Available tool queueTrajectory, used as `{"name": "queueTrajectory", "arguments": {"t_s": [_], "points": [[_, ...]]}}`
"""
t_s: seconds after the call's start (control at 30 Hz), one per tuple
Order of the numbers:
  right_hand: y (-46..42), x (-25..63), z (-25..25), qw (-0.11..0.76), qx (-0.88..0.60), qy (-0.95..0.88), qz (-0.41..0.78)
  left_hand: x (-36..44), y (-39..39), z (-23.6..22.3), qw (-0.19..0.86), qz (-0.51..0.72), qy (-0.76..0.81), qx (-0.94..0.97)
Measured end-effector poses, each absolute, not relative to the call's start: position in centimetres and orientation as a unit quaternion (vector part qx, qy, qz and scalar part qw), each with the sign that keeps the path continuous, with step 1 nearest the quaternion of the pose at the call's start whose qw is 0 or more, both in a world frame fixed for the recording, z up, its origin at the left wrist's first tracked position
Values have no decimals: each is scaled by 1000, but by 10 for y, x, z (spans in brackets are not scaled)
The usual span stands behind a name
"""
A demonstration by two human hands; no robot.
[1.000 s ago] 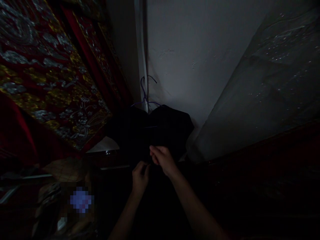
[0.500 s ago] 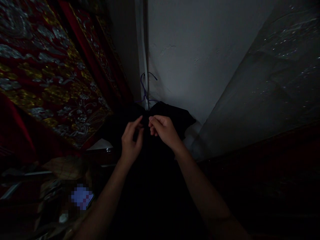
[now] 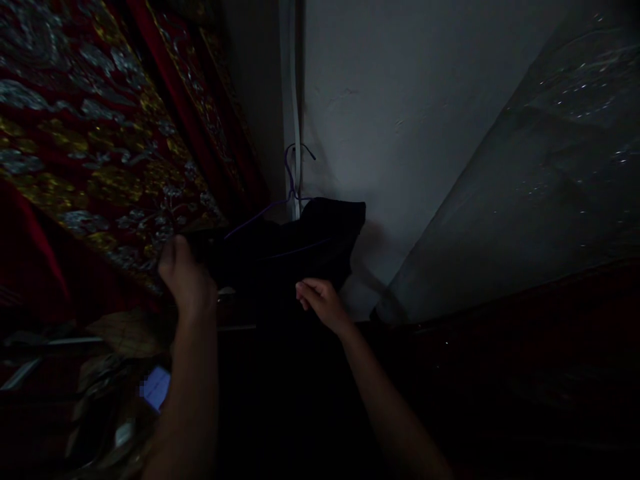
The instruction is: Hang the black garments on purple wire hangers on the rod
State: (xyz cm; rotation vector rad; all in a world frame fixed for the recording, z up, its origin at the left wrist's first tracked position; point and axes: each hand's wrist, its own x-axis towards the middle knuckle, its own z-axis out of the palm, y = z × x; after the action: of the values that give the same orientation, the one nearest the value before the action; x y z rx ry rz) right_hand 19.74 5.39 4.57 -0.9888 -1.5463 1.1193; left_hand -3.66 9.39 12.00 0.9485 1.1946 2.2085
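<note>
A black garment point(image 3: 333, 223) hangs on a thin purple wire hanger point(image 3: 291, 175), whose sloping left arm is bare of the cloth. My left hand point(image 3: 184, 273), slightly blurred, is closed on the garment's left shoulder and holds it stretched out to the side. Low on the garment's front, my right hand point(image 3: 320, 300) is closed with thumb against fingers, pinching the dark cloth. The room is so dim that the garment's folds and its lower part melt into black.
Red cloth point(image 3: 100, 133) with gold and silver embroidery hangs at the left. A pale wall point(image 3: 400, 100) rises behind the hanger, with a flat cord point(image 3: 296, 80) running down it. Clear plastic sheeting point(image 3: 540, 167) covers the right side. A person with a lit phone point(image 3: 157, 387) is at lower left.
My left hand has moved from the middle out to the left, drawing the garment's shoulder along and baring the hanger's arm. My right hand rose to the collar, then came down again.
</note>
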Motion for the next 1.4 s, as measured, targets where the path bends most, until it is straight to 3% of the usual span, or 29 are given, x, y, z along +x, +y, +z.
{"name": "queueTrajectory", "arguments": {"t_s": [0.13,0.23,0.33,0.5,0.6,0.77,0.87,1.0,1.27,1.4], "points": [[26,193,31,492,-418,-597,477,-48,88,59,434,749,458,199],[19,197,23,526,-473,-577,409,-24,70,27,495,711,461,192],[20,202,25,556,-488,-590,323,9,48,25,513,688,440,264],[22,194,42,494,-411,-664,383,53,25,59,390,589,418,571],[26,196,49,470,-412,-640,447,56,24,68,288,571,405,653],[43,232,85,402,-387,-665,497,32,29,49,407,366,369,751],[64,249,112,466,-349,-708,398,19,29,43,437,239,361,789],[106,244,112,559,-405,-650,318,1,27,61,368,229,387,814],[125,268,95,522,-513,-598,325,-79,54,60,250,146,529,798],[106,294,112,489,-537,-614,308,-95,75,82,169,234,515,807]]}}
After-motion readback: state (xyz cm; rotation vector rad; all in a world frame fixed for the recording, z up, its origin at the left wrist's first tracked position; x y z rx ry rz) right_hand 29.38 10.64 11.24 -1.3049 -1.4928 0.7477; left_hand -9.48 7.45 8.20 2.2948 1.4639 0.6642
